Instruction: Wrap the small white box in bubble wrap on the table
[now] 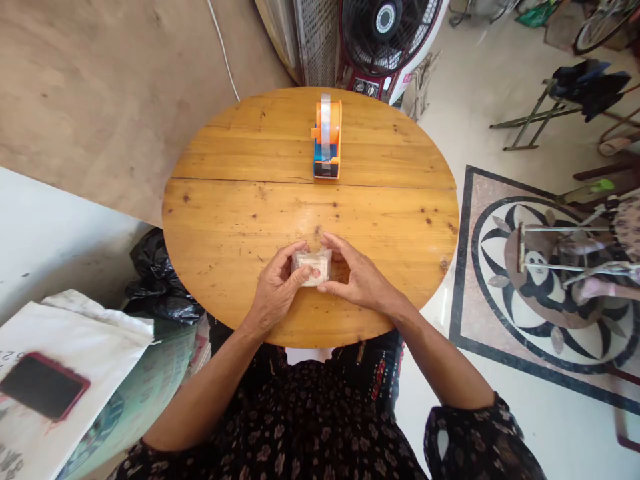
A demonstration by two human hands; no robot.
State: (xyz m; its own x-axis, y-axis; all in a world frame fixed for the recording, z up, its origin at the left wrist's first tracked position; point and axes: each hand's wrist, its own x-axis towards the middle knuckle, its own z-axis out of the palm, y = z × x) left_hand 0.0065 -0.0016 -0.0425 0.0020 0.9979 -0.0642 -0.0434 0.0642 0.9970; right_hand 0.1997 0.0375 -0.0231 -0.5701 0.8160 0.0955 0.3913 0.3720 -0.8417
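Note:
A small whitish block-shaped package (315, 265) in clear plastic film is held just above or on the near part of the wooden table; I cannot tell whether it touches the wood. My left hand (278, 283) grips its left end, the thumb laid across the front and the fingers behind. At the right end is my right hand (357, 272), curved round it. Its thumb is at the lower corner and its fingertips at the upper corner, with a gap between palm and package. A tape dispenser (334, 137) in orange and blue, loaded with clear tape, stands towards the far edge.
The oval wooden table (225, 213) has a seam across it. Beyond its far edge stands a fan (385, 40). At the left lie a black plastic bag (160, 280) and a phone (45, 387) on a white sack. A folding stool (545, 110) is at the right.

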